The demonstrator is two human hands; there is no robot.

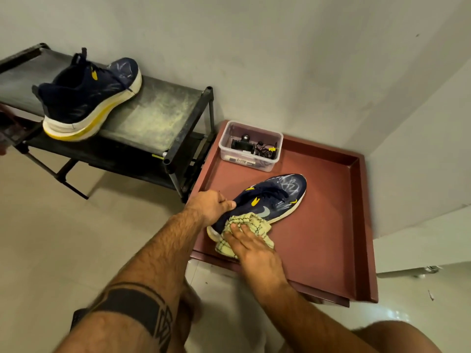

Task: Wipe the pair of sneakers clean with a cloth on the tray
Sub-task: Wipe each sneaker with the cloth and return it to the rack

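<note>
A navy sneaker [274, 198] with yellow marks and white scuffs on its toe lies on the red-brown tray [328, 225], toe pointing up and right. My left hand [212, 206] grips its heel collar. My right hand [251, 247] presses a yellow patterned cloth [251, 222] against the side of the shoe near the heel, fingers laid flat over the cloth. The other navy sneaker [86, 98], with a white and yellow sole, stands on the top shelf of a black shoe rack [158, 118] at the left.
A clear plastic box [251, 146] with small black gadgets and cables sits in the tray's far left corner. The rack stands against the wall beside the tray. A white cabinet [420, 187] rises on the right. Pale floor tiles lie all around.
</note>
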